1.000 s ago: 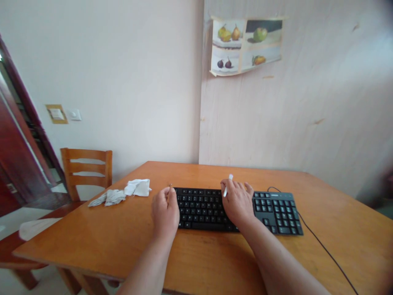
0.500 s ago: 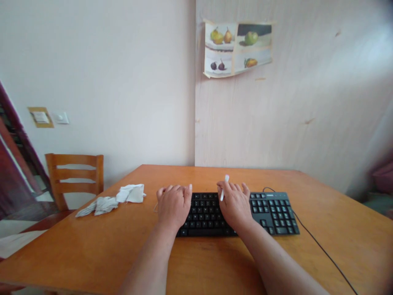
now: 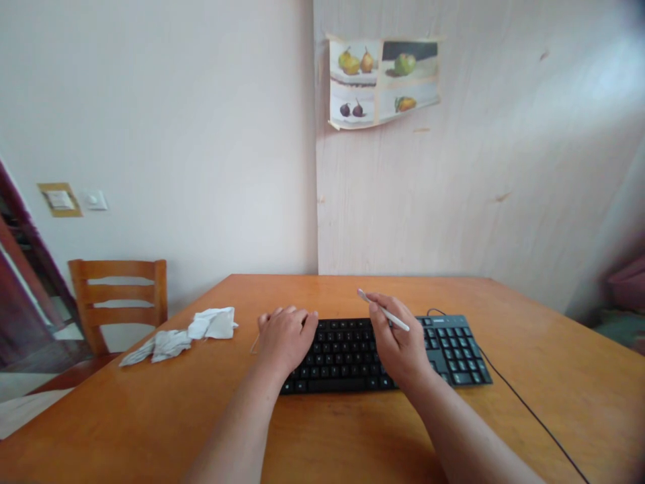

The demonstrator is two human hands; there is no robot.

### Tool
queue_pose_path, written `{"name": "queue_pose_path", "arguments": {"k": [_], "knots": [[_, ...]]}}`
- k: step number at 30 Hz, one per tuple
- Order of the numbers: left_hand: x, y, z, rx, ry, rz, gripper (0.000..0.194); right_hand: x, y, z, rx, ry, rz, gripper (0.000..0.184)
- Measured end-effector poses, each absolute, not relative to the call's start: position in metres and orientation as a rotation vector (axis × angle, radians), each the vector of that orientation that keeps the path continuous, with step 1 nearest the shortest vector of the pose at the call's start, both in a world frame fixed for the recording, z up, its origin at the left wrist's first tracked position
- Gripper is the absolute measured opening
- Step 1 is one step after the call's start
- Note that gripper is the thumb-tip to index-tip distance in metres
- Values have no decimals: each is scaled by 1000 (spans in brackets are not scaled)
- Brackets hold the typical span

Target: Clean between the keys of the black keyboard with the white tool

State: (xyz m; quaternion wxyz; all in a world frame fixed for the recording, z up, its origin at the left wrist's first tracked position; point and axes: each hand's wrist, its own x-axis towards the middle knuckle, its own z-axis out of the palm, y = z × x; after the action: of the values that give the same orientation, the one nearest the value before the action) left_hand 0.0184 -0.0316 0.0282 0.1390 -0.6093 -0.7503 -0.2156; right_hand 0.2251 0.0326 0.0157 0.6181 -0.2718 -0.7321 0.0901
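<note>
A black keyboard (image 3: pixel 337 356) lies on the wooden table in front of me. My left hand (image 3: pixel 287 339) covers its left end, with the thumb on the keys' side and the fingers bent over the far left corner. Between the thumb and fingers of my right hand (image 3: pixel 400 339) is a slim white brush (image 3: pixel 385 312), seemingly with a pinkish tip that points up and to the left. That hand is over the right-middle keys and hides some of them. A thin pale cord (image 3: pixel 254 344) shows beside my left hand.
Crumpled white cloths (image 3: pixel 211 323) lie on the table (image 3: pixel 201 417) to the left. The keyboard's black cable (image 3: pixel 534 418) runs off toward the near right. A wooden chair (image 3: pixel 118 292) stands at the left, and a wall with fruit pictures (image 3: pixel 385 82) rises behind the table.
My right hand has moved a little to the right and turned, so the brush now slants left instead of standing nearly upright. My left hand stays at the keyboard's left end.
</note>
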Motion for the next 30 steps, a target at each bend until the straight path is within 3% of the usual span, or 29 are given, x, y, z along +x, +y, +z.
{"name": "queue_pose_path", "arguments": {"k": [9,30], "knots": [[11,-4,33,-1857,-2344,-683,41,225,38,11,-661,-1626,327,24],[20,-11,27,-1812,-2209,-730,47,218,11,9,-724,-1835,250,9]]}}
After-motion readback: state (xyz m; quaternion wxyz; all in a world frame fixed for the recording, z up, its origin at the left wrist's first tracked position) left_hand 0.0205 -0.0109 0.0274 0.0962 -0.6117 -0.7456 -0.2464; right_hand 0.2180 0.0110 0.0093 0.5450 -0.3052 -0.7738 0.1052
